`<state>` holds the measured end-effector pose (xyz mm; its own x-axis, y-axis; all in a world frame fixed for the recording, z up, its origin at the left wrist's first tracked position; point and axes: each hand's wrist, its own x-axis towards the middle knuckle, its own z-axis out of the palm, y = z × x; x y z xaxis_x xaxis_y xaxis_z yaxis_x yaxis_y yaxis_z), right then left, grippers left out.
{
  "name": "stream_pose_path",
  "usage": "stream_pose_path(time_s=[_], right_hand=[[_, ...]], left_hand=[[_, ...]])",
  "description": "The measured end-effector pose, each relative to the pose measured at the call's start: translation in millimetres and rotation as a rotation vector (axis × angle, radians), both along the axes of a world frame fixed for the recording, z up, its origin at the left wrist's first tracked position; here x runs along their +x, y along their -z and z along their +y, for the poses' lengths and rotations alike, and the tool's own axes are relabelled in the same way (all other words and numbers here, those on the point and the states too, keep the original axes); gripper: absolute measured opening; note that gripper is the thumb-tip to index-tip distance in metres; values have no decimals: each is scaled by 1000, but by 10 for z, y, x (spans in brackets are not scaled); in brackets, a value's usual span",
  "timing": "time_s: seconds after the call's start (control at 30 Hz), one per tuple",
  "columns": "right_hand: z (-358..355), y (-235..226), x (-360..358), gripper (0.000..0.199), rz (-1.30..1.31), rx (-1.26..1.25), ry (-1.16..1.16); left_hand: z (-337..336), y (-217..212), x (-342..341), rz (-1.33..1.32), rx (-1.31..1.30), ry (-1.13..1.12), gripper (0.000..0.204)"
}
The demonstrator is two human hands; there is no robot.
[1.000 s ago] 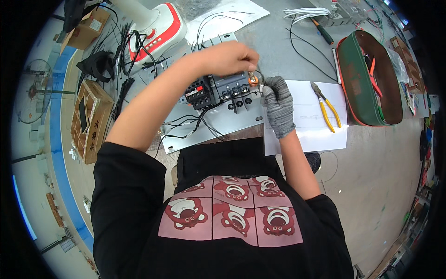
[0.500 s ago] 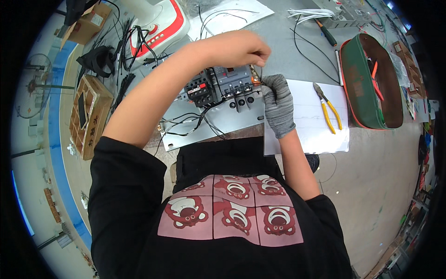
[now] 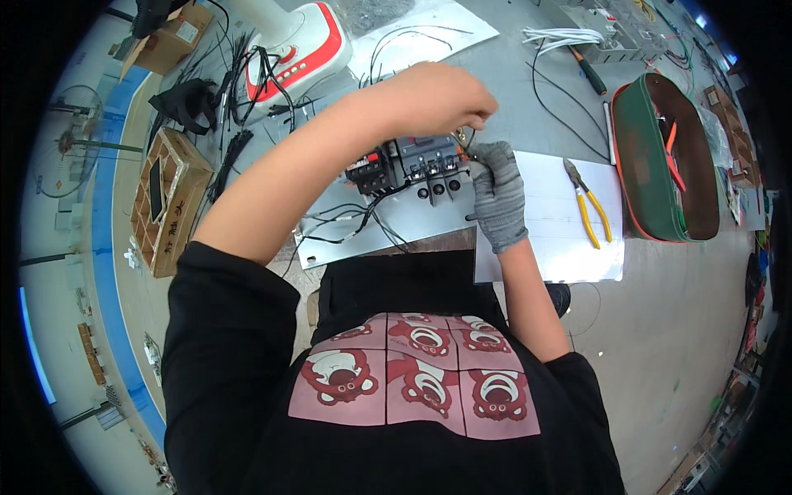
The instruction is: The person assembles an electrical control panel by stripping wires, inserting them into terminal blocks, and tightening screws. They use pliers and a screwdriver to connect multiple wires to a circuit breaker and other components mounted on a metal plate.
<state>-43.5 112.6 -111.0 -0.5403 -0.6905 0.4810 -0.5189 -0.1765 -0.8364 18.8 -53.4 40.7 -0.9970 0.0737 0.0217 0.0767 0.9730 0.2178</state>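
Observation:
My left hand (image 3: 445, 99) is bare and reaches over a metal mounting plate (image 3: 330, 252). Its fingers are curled together in a pinch above the right side of a grey circuit breaker (image 3: 421, 154); whatever they grip is mostly hidden. My right hand (image 3: 500, 198), in a grey knitted glove, is closed beside the breaker's right edge. A thin black wire (image 3: 471, 148) shows at its fingertips, just below my left fingers. Left of the breaker sits a black relay-like block (image 3: 370, 175) with a red part. Several black wires (image 3: 351, 216) trail from these parts across the plate.
Yellow-handled pliers (image 3: 589, 205) lie on a white sheet (image 3: 549, 256) to the right. Beyond stands a green tool bag (image 3: 631, 165) holding red-handled tools. A screwdriver (image 3: 590, 76) lies farther back. On the left are a white-and-red fan base (image 3: 326, 49) and a wooden compartment box (image 3: 177, 223).
The whole view has shifted slightly, so everything appears a little lower and farther right. Both hands stay at the breaker's right side, with little visible movement against it.

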Motion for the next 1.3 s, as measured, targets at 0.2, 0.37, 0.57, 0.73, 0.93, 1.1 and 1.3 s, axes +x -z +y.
stream_pose_path(time_s=[0.2,0.37,0.57,0.73,0.93,1.1,1.3], right_hand=[[38,19,25,21,-638,-43,12],[19,51,-10,28,-114,188,45],[48,29,-36,22,-147,33,-52],[18,-105,40,24,-503,6,13],[39,-36,28,32,108,173,66],[43,-44,-27,29,-50,-1,-96],[18,-83,33,31,-150,28,-18]], left_hand=[[222,309,238,-236,92,-192,18],[418,84,264,-109,-254,-25,15],[-76,26,18,-203,69,-117,20],[152,244,270,-287,136,-227,18],[314,-31,225,-84,-343,-2,11],[-125,179,181,-104,35,-112,18],[353,262,419,-171,-134,-215,15]])
